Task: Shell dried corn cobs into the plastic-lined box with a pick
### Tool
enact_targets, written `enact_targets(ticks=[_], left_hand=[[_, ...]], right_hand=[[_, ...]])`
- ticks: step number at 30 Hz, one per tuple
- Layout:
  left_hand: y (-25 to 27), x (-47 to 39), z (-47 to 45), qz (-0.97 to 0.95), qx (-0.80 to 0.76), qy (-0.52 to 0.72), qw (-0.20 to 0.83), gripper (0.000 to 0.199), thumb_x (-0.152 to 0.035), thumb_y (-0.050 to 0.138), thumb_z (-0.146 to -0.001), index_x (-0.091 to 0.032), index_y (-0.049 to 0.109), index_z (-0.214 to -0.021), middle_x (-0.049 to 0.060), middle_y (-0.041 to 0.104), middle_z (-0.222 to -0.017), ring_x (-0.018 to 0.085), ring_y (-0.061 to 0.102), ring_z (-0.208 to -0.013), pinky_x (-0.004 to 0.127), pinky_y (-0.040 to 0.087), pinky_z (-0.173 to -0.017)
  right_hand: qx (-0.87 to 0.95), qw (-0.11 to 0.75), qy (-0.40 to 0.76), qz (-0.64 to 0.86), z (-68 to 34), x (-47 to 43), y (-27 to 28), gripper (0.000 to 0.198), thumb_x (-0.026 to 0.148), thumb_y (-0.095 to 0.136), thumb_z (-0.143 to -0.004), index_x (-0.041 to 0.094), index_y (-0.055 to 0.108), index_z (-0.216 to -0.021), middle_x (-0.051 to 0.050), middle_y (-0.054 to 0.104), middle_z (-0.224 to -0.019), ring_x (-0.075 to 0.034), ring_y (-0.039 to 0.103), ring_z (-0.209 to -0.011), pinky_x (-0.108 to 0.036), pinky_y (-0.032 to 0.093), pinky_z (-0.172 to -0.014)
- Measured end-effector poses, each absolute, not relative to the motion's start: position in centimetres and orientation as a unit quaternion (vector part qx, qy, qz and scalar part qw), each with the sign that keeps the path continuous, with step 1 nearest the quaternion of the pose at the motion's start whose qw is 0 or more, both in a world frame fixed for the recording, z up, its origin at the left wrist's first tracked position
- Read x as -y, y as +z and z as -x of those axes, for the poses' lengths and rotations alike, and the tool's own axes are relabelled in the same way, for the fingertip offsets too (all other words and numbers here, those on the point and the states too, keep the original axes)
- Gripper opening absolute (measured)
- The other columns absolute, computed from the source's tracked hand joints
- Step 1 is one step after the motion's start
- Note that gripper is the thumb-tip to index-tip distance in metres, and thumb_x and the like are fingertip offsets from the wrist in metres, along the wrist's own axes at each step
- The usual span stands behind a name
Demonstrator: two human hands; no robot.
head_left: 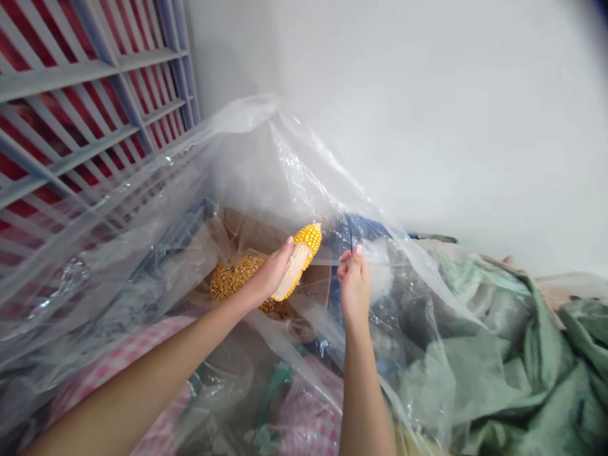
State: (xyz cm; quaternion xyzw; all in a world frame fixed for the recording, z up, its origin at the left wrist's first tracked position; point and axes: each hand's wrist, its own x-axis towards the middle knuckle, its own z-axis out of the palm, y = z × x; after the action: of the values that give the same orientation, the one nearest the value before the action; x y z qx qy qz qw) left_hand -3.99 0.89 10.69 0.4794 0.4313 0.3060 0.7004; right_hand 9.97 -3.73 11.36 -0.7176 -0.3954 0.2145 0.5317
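Note:
My left hand (272, 272) is closed around a corn cob (304, 253), held at a tilt with its tip up and to the right. Yellow kernels cover its tip and edge, while a wide pale strip along the side is bare. To the right, my right hand (354, 282) grips a thin dark rod (351, 231) that points upward, apart from the cob; its exact kind is unclear. Below and behind my left hand lies a heap of loose corn kernels (235, 277) in a brown cardboard box (319, 285). My left hand and the cob cover part of that heap.
A clear plastic sheet (304, 164) rises around the box and spreads to both sides. Slatted crates (137, 120) with red behind them stand at the left. Green cloth (546, 367) is bunched at the right, pink checked cloth (308, 411) lies below, and a white wall (427, 114) is behind.

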Motion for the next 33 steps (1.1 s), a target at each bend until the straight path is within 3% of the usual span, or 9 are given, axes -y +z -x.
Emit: enact_targets(ticks=[4, 8, 14, 17, 25, 33], left_hand=[[11.0, -1.6, 5.2, -0.585, -0.441, 0.35, 0.584, 0.048, -0.057, 0.041, -0.075, -0.016, 0.058, -0.093, 0.004, 0.063, -0.093, 0.018, 0.057, -0.086, 0.027, 0.04, -0.074], [11.0, -1.8, 6.0, -0.663, -0.474, 0.321, 0.483, 0.041, -0.049, 0.057, -0.067, -0.017, 0.054, -0.093, 0.003, 0.062, -0.088, 0.018, 0.057, -0.079, 0.025, 0.04, -0.067], [10.2, -2.1, 6.4, -0.746, -0.529, 0.206, 0.349, 0.028, -0.035, 0.052, -0.069, -0.018, 0.05, -0.09, 0.007, 0.062, -0.085, 0.021, 0.058, -0.077, 0.026, 0.037, -0.059], [10.1, -2.3, 6.5, -0.747, -0.534, 0.167, 0.358, 0.027, -0.033, 0.05, -0.068, -0.018, 0.05, -0.091, 0.007, 0.062, -0.086, 0.021, 0.058, -0.076, 0.025, 0.036, -0.057], [10.2, -2.5, 6.8, -0.739, -0.505, 0.188, 0.404, 0.037, -0.041, 0.051, -0.068, -0.019, 0.051, -0.098, 0.008, 0.063, -0.093, 0.023, 0.058, -0.083, 0.027, 0.038, -0.062], [10.1, -2.7, 7.4, -0.752, -0.504, 0.149, 0.397, 0.036, -0.036, 0.054, -0.065, -0.021, 0.058, -0.098, 0.008, 0.065, -0.092, 0.024, 0.059, -0.081, 0.027, 0.039, -0.065]], right_hand=[[0.515, 0.457, 0.196, 0.699, -9.1, 4.2, 11.9, 0.036, 0.05, 0.042, -0.08, 0.017, 0.048, -0.066, 0.005, 0.041, -0.055, -0.007, 0.037, -0.052, -0.02, 0.03, -0.052], [0.55, 0.426, 0.173, 0.697, -8.9, 4.6, 12.2, 0.032, 0.045, 0.046, -0.079, 0.016, 0.052, -0.066, 0.004, 0.046, -0.058, -0.007, 0.04, -0.054, -0.018, 0.032, -0.055], [0.62, 0.309, 0.047, 0.719, -9.0, 4.9, 11.6, 0.033, 0.042, 0.044, -0.081, 0.017, 0.052, -0.062, 0.006, 0.038, -0.049, -0.005, 0.031, -0.046, -0.018, 0.025, -0.049], [0.627, 0.272, -0.014, 0.73, -8.9, 4.9, 11.4, 0.034, 0.041, 0.044, -0.082, 0.017, 0.054, -0.061, 0.006, 0.04, -0.047, -0.005, 0.033, -0.044, -0.018, 0.024, -0.048], [0.63, 0.314, -0.021, 0.709, -9.1, 5.2, 12.0, 0.031, 0.041, 0.044, -0.082, 0.018, 0.057, -0.065, 0.003, 0.054, -0.056, -0.007, 0.042, -0.05, -0.018, 0.029, -0.053], [0.687, 0.205, -0.04, 0.696, -9.4, 5.3, 11.8, 0.033, 0.039, 0.038, -0.086, 0.019, 0.054, -0.065, 0.0, 0.056, -0.063, -0.009, 0.048, -0.058, -0.021, 0.025, -0.053]])
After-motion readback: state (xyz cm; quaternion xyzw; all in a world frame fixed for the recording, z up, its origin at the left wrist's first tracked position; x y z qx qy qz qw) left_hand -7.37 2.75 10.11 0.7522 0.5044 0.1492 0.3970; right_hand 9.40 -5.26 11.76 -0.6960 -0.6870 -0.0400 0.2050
